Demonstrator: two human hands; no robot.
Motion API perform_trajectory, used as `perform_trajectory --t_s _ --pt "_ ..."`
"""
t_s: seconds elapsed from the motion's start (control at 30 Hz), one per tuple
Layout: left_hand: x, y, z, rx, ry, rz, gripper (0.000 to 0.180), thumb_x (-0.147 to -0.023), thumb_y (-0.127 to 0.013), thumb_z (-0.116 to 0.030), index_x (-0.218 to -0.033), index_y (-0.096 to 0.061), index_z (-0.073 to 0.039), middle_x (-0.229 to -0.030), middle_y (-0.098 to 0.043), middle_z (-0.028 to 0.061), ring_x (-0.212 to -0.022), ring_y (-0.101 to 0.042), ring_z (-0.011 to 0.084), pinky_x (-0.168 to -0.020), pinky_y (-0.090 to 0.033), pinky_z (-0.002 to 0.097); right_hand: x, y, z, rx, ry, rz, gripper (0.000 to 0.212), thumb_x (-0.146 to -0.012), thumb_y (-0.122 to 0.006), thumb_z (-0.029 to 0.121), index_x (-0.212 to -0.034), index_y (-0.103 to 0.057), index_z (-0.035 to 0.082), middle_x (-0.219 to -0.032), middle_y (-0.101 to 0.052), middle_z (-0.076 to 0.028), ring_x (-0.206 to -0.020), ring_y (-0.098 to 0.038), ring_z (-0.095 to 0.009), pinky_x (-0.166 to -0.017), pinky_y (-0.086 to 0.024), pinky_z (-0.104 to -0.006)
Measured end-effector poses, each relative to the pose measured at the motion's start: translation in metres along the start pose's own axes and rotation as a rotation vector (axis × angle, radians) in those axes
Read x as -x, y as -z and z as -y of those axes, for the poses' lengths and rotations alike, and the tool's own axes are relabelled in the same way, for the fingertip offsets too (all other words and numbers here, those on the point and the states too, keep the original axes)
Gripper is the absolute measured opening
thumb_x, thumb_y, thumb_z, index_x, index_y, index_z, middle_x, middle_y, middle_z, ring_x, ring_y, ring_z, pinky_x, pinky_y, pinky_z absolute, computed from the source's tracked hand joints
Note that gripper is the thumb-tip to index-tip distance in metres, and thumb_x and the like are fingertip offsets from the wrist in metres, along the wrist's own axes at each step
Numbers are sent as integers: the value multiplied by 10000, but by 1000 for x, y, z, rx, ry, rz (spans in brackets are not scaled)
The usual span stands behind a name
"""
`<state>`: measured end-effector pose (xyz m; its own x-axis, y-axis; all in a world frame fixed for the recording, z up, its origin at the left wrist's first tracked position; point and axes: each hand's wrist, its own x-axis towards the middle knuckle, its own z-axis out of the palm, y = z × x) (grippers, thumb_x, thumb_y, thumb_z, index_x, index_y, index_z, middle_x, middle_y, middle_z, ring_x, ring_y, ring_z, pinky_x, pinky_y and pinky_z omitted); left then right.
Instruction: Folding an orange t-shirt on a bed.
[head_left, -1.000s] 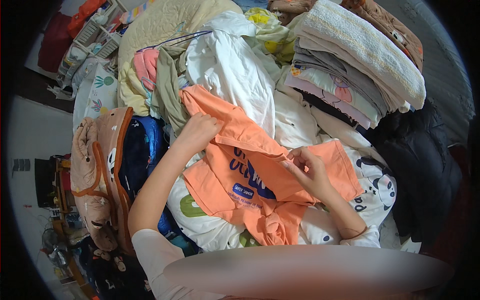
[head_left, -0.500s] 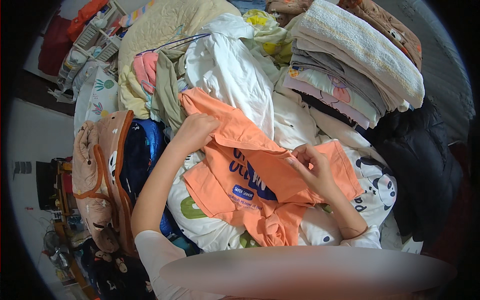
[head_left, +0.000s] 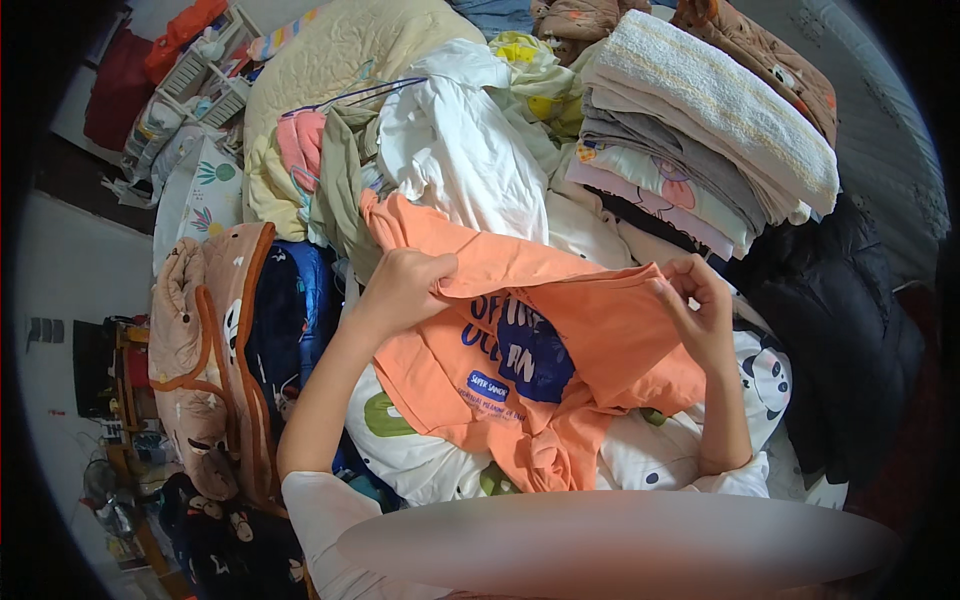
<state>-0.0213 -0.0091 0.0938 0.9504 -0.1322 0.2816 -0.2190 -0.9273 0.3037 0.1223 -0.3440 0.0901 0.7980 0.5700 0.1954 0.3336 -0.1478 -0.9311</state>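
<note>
An orange T-shirt [head_left: 440, 375] with a dark blue print on its front lies partly spread before me, its upper edge lifted. My left hand [head_left: 405, 290] pinches that edge on the left, near a sleeve. Farther right, my right hand [head_left: 695, 305] grips the same edge between thumb and fingers. Between the two hands the cloth is drawn out in a nearly straight line. The lower part of the shirt is bunched over white bedding [head_left: 425, 465] with panda and green patterns.
Beyond the shirt lies a crumpled white garment [head_left: 455, 150]. At the far right stands a stack of folded towels and clothes [head_left: 715, 115], with a black puffy jacket [head_left: 820, 320] beside it. A pink-brown quilted blanket [head_left: 195, 350] is on the left.
My right hand has moved right and up with the shirt's edge, pulling it straighter. My left hand has shifted slightly right and down. More of the blue print shows.
</note>
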Motion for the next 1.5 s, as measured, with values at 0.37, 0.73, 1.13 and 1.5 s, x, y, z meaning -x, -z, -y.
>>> perform_trajectory --t_s 0.37,0.73,1.13,1.5 --pt "11 11 -74 322 96 42 364 -714 -845 -219 -702 -527 -44 -544 -509 57 -454 -528 182 -478 -443 287 0 45 -1 131 110 -198 128 -878 -688 51 -921 -580 -3 -640 -494 47 -588 -397 -3 -537 -314 -185" --pt "23 -24 -93 809 200 386 169 -763 -684 -35 -880 -564 -19 -730 -536 45 -657 -533 128 -603 -453 274 2 60 0 60 162 -335 89 -927 -639 50 -946 -574 -9 -761 -587 36 -658 -455 14 -589 -320 -140" --pt "16 -40 -82 708 234 391 204 -811 -700 -94 -787 -513 -16 -651 -532 53 -599 -535 146 -560 -442 302 4 52 -12 54 111 -265 113 -908 -665 58 -914 -570 -5 -692 -503 62 -616 -360 11 -548 -268 -159" --pt "20 -60 -82 574 125 162 229 -682 -703 -13 -758 -487 -32 -612 -507 72 -513 -512 168 -503 -420 296 5 40 -11 123 86 -212 125 -889 -684 70 -902 -580 1 -598 -386 67 -565 -309 -13 -519 -232 -193"
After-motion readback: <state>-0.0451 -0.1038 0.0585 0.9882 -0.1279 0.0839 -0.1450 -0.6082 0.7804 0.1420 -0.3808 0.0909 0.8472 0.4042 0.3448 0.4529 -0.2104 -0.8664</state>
